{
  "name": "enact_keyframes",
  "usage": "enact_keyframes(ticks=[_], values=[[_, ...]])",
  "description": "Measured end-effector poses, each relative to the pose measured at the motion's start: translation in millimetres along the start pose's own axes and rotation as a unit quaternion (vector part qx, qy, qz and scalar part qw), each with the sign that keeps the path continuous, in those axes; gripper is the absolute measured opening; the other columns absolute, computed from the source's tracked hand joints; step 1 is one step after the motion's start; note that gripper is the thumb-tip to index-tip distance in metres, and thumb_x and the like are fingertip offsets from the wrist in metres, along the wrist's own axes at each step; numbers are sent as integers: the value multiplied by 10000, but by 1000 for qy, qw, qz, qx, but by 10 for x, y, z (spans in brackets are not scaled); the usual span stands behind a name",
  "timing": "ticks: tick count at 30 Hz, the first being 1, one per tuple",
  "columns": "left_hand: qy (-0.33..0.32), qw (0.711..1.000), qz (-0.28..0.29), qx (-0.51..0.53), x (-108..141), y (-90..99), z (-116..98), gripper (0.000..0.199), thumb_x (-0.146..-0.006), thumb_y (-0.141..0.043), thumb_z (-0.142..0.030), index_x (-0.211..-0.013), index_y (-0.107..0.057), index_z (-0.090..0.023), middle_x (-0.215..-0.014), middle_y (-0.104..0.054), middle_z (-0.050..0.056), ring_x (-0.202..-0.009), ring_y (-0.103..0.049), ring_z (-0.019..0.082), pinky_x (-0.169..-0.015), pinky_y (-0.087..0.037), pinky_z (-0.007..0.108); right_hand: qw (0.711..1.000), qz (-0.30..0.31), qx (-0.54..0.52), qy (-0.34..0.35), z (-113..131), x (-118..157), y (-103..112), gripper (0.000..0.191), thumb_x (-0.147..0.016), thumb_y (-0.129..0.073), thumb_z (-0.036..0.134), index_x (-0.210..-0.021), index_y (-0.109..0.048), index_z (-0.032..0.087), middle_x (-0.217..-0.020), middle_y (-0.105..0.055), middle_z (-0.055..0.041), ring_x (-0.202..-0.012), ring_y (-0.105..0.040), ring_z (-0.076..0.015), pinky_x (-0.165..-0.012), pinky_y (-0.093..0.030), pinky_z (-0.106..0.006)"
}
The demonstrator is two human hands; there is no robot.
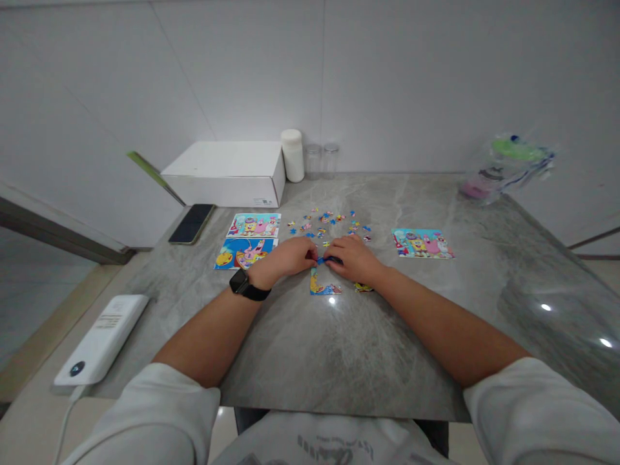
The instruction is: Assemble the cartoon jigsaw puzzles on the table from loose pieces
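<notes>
My left hand (296, 256), with a black watch on its wrist, pinches a small blue puzzle piece (320, 260) over the top edge of a partly joined jigsaw puzzle (325, 288). Close beside it, my right hand (357, 259) is closed, its fingertips at the same blue spot; a dark bit shows under its fingers, too small to make out. Part of the joined section is hidden by the hands. Loose puzzle pieces (327, 218) lie scattered just beyond my fingers. Under my right wrist, a few yellowish pieces (363, 287) are partly covered.
Two picture cards (254, 225) lie at left and another card (423, 244) at right. A phone (192, 224), white box (223, 161), white bottle (292, 156) and two clear glasses (330, 161) stand behind. A power bank (101, 339) and a plastic bag (506, 169) sit near the edges.
</notes>
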State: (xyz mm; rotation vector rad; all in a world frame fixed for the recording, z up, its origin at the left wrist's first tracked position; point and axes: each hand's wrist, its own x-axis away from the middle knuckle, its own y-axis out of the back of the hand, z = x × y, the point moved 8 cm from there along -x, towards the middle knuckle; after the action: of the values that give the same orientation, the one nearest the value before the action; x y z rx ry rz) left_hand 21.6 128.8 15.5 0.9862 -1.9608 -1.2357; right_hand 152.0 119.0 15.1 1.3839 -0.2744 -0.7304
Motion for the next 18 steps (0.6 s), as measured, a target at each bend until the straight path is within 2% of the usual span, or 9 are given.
enact_keyframes(ticks=[10,16,18], values=[[-25,999,18,17,-7,17,14,181,-940,-608,-234,-944,-786,-206,-965,-782,40,-885,-677,194,-831,-486,291,1000,-14,-9,-26,-97,22,94,216,-973,-614,229,-1121,-771,226,-1112,-749,-95,-1056,-628,-264,-938,-366,-402],[5,999,-23,38,27,152,77,146,-907,-624,-224,-959,-757,-194,-968,-773,43,-887,-676,198,-804,-484,294,1000,4,-3,-19,-92,19,82,176,-953,-648,277,-1073,-770,232,-1061,-752,-86,-1028,-621,-273,-929,-353,-416],[10,999,-17,34,33,139,84,128,-890,-658,-248,-956,-752,-192,-952,-771,43,-873,-673,201,-785,-478,297,1000,9,2,-12,-71,19,81,171,-944,-662,284,-1066,-770,232,-1059,-750,-87,-1035,-616,-276,-931,-348,-417]])
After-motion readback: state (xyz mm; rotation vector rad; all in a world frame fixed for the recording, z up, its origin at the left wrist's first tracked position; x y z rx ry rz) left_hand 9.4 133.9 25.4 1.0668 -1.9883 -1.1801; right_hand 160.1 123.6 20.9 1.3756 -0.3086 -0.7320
